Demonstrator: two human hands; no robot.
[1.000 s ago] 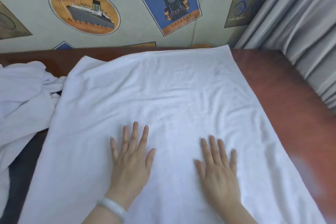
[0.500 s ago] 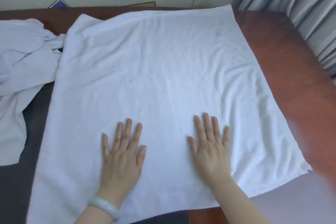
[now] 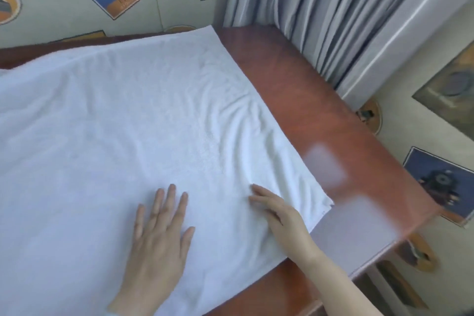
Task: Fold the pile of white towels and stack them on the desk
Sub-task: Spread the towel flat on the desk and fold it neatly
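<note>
Towel position: 1 white towel (image 3: 128, 123) lay spread flat on the desk (image 3: 307, 100), its far edge close along the wall (image 3: 64, 15). Its left part ran out of view.
Left hand (image 3: 159, 238): palm down on the near middle of the towel, fingers straight and spread; it pressed the cloth and grasped nothing.
Right hand (image 3: 279, 215): laid on the towel near its right edge, fingers extended and slightly blurred; it was released, with no cloth seen pinched.
Surface condition: shallow creases fanned from the right hand toward the far right edge.
Handling, judged: soft, light, limp terry. It would not hold a shape unsupported and would likely drag and wrinkle if pulled from 1 point.
Hold points, judged: the 2 corners of the right edge. The near right corner (image 3: 325, 205) lay exposed on the wood just beside the right hand; the far right corner (image 3: 211, 28) lay by the wall.
Edges: the right edge ran straight along bare wood. The near edge reached the near side of the desk.
Open room: a bare strip of wood lay right of the towel, bounded by the curtain (image 3: 333, 20). The wall blocked travel on the far side.
Task state, judged: smoothing; no fold was visible.
</note>
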